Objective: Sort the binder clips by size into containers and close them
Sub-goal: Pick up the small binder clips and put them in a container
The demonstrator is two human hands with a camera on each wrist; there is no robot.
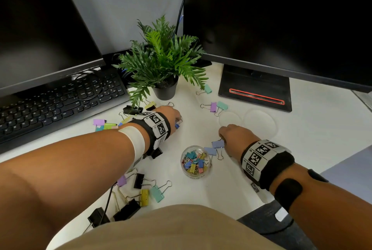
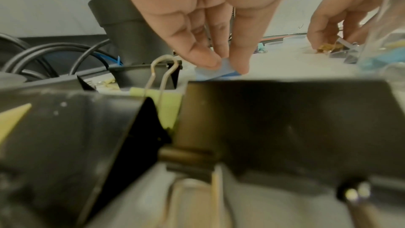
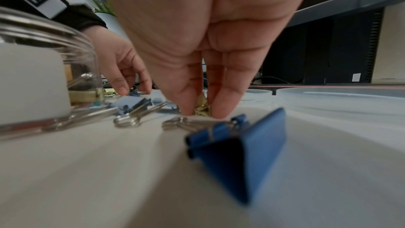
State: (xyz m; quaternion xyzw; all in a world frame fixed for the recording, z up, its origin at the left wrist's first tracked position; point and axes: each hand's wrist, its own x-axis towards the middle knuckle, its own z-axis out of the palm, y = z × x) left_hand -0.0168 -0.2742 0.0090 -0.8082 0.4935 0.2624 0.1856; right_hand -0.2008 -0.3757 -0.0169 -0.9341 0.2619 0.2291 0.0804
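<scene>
My left hand (image 1: 177, 120) reaches over the white desk (image 1: 193, 135) below the plant pot and pinches a small blue binder clip (image 2: 215, 73) between thumb and fingers. My right hand (image 1: 223, 137) is lowered beside two periwinkle clips (image 1: 214, 148), and its fingertips pinch a small yellow clip (image 3: 202, 108) on the desk. A clear round jar (image 1: 196, 162) holding several small coloured clips stands open between my wrists. Two clear lids (image 1: 258, 122) lie behind my right hand. A medium blue clip (image 3: 238, 146) lies close to the right wrist camera.
A potted fern (image 1: 161, 62) stands at the back centre, a black keyboard (image 1: 56, 100) at left and a monitor base (image 1: 255, 88) at right. Black, yellow, teal and purple clips (image 1: 141, 191) are scattered near the front edge and beside the keyboard.
</scene>
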